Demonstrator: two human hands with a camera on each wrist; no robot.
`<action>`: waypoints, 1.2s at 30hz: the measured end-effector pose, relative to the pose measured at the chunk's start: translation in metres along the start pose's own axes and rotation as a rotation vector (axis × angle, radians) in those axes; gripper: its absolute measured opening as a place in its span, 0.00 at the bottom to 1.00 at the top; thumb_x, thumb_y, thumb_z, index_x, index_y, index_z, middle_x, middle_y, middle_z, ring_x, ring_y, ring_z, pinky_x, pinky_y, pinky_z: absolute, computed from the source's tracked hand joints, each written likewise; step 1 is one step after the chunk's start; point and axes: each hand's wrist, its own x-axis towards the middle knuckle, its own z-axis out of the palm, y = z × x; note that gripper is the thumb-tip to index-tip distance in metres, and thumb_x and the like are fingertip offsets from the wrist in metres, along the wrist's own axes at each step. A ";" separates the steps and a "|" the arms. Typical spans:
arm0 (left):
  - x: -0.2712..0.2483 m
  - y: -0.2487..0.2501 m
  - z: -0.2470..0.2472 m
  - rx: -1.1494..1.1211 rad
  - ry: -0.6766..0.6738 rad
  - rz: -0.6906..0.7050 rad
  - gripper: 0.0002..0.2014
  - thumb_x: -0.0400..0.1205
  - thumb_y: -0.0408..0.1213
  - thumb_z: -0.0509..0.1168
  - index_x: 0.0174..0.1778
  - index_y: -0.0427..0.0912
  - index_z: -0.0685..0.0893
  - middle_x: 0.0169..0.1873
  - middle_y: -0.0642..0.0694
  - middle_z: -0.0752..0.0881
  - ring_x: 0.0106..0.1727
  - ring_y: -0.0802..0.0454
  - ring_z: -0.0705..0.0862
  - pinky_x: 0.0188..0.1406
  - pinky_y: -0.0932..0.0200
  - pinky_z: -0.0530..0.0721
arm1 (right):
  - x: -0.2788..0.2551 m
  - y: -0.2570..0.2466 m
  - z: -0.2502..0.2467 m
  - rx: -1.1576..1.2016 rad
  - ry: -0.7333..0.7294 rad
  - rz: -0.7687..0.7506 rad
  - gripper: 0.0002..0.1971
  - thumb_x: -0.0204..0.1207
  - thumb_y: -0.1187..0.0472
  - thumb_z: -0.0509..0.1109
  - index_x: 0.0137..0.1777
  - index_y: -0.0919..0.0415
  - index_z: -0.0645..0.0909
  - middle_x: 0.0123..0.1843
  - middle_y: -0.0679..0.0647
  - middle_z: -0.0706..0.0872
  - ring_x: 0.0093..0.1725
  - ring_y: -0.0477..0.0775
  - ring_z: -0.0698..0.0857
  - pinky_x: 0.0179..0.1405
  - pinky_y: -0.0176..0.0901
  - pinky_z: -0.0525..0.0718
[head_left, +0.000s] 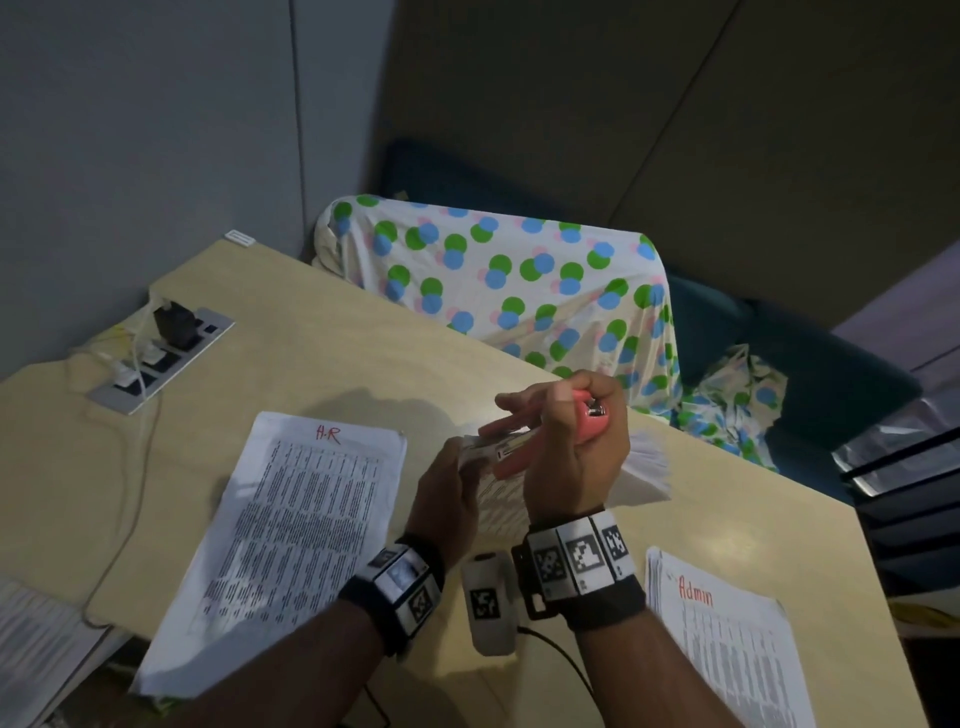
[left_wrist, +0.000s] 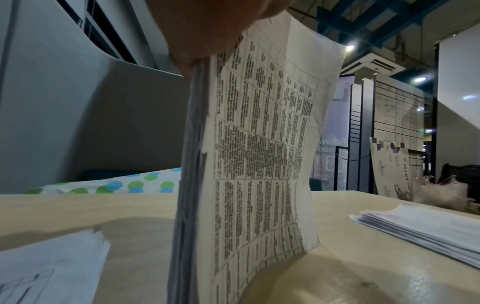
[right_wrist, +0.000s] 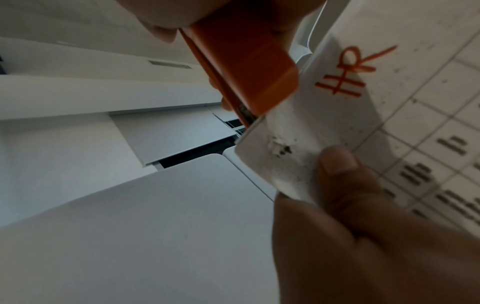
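Note:
My left hand (head_left: 448, 483) grips a thick stack of printed sheets (head_left: 644, 470) by its upper corner and holds it upright above the table. In the left wrist view the stack (left_wrist: 259, 144) hangs from my fingers (left_wrist: 207, 30), its lower edge near the tabletop. My right hand (head_left: 563, 434) grips a pink-orange stapler (head_left: 591, 415). In the right wrist view the stapler (right_wrist: 241, 61) has its mouth over the edge of the stack's corner (right_wrist: 298, 131). "HR" is written there in red, and my left thumb (right_wrist: 337, 164) presses on the sheet just below.
On the beige table (head_left: 311, 353) lie a pile of papers marked "H.R" (head_left: 291, 519) at left and one marked "Admin" (head_left: 727, 634) at right. A white tagged device (head_left: 488, 603) sits near me. A socket panel with plugs (head_left: 161, 358) is far left. A dotted cloth (head_left: 509, 280) lies beyond the table.

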 end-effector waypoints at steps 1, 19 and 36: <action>0.000 0.002 -0.001 0.002 -0.011 0.000 0.36 0.78 0.67 0.41 0.58 0.40 0.79 0.44 0.67 0.77 0.47 0.81 0.77 0.41 0.84 0.73 | 0.000 0.001 0.000 -0.025 -0.008 -0.003 0.12 0.75 0.55 0.64 0.45 0.66 0.75 0.32 0.67 0.89 0.23 0.69 0.87 0.22 0.57 0.87; -0.004 0.017 -0.008 -0.158 -0.125 -0.133 0.35 0.65 0.78 0.48 0.46 0.52 0.80 0.43 0.57 0.79 0.46 0.54 0.78 0.49 0.58 0.81 | 0.005 0.014 0.009 -0.174 -0.048 0.075 0.15 0.72 0.46 0.64 0.41 0.60 0.75 0.22 0.68 0.82 0.18 0.57 0.85 0.17 0.41 0.81; -0.010 0.013 -0.023 0.052 -0.068 -0.060 0.10 0.83 0.52 0.56 0.44 0.50 0.74 0.33 0.60 0.79 0.34 0.66 0.80 0.32 0.74 0.75 | 0.026 -0.020 -0.046 -0.113 -0.093 -0.102 0.06 0.73 0.58 0.72 0.44 0.59 0.78 0.32 0.59 0.88 0.30 0.57 0.90 0.30 0.49 0.90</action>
